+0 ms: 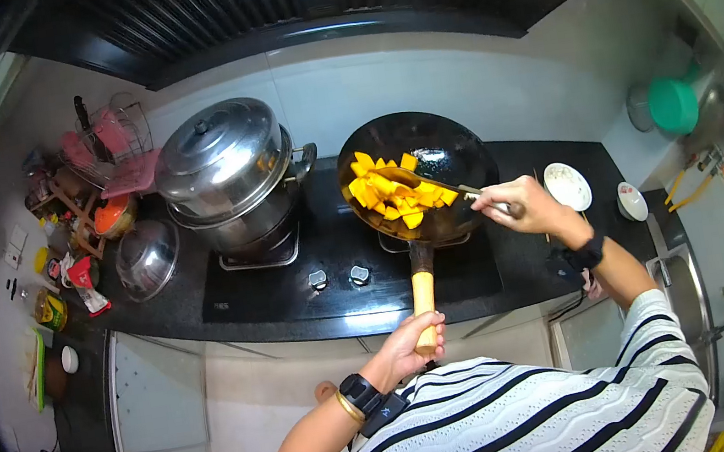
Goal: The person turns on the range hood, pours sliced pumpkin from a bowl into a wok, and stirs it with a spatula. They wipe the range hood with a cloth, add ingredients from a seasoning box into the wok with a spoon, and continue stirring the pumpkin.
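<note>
A dark wok sits on the right burner, its wooden handle pointing toward me. My left hand is wrapped round the end of that handle. In the wok lie chunks of orange-yellow pumpkin, heaped on its left side. My right hand grips the handle of a spatula, which slants down to the left into the pumpkin. The spatula's far end is partly covered by the pieces, so its full shape is hard to make out.
A large lidded steel pot stands on the left burner. Left of it are an upturned metal bowl and a wire rack. A white plate and a small bowl stand on the right. The range hood hangs above.
</note>
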The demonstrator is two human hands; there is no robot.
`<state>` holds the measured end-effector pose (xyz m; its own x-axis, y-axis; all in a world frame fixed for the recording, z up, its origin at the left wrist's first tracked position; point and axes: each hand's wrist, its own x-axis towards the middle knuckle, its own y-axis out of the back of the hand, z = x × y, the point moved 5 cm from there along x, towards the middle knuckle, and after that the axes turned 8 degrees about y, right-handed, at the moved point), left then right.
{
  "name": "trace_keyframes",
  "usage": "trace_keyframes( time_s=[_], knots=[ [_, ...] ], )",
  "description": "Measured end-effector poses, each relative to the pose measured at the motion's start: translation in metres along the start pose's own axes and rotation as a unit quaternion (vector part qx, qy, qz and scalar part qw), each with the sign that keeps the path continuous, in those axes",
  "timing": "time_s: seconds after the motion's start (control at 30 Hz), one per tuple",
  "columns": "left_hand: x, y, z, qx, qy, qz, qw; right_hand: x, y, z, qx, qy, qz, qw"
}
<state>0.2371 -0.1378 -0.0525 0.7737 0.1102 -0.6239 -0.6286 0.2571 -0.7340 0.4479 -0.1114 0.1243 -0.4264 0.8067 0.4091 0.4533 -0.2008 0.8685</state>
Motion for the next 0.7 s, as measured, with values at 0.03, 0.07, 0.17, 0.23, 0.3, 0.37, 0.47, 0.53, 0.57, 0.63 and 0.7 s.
trace_keyframes(
  time_s=[0.03, 0.07, 0.17, 0.23, 0.3, 0.37, 0.47, 0.53, 0.57, 0.63, 0.7],
  knots=[
    [0.001, 0.0, 0.0, -0.005, -0.004, -0.003, 1.0, 0.0, 0.01, -0.019, -0.004, 0.051, 0.004, 0.999],
    [0.003, 0.0, -0.001, -0.006, -0.005, 0.002, 1.0, 0.0, 0.022, -0.04, -0.028, 0.064, -0.03, 0.997],
    [0.005, -0.003, -0.002, -0.011, -0.007, 0.004, 1.0, -0.006, 0.042, -0.084, -0.045, 0.094, -0.112, 0.988],
    [0.009, -0.003, -0.004, -0.012, -0.006, -0.005, 1.0, -0.008, 0.035, -0.094, -0.076, 0.12, -0.106, 0.984],
    [0.01, -0.005, -0.004, 0.0, -0.006, -0.005, 1.0, -0.007, 0.014, -0.082, -0.072, 0.111, -0.097, 0.987],
    [0.006, -0.004, 0.0, 0.001, -0.007, 0.006, 1.0, -0.006, -0.008, -0.055, -0.073, 0.098, -0.084, 0.989],
    [0.001, 0.009, 0.007, 0.007, -0.004, 0.02, 1.0, -0.005, -0.028, -0.026, -0.083, 0.091, -0.04, 0.992],
    [-0.002, 0.015, 0.01, 0.028, -0.007, 0.027, 0.999, -0.005, -0.026, -0.017, -0.089, 0.097, 0.004, 0.991],
    [-0.002, 0.014, 0.009, 0.029, -0.007, 0.027, 0.999, -0.007, -0.018, -0.016, -0.092, 0.086, 0.015, 0.992],
    [-0.001, 0.01, 0.007, 0.02, -0.015, 0.017, 1.0, -0.01, 0.011, -0.03, -0.066, 0.072, 0.046, 0.994],
    [0.006, 0.005, 0.001, 0.013, -0.011, 0.003, 1.0, -0.011, 0.038, -0.055, -0.067, 0.037, -0.024, 0.997]
  ],
)
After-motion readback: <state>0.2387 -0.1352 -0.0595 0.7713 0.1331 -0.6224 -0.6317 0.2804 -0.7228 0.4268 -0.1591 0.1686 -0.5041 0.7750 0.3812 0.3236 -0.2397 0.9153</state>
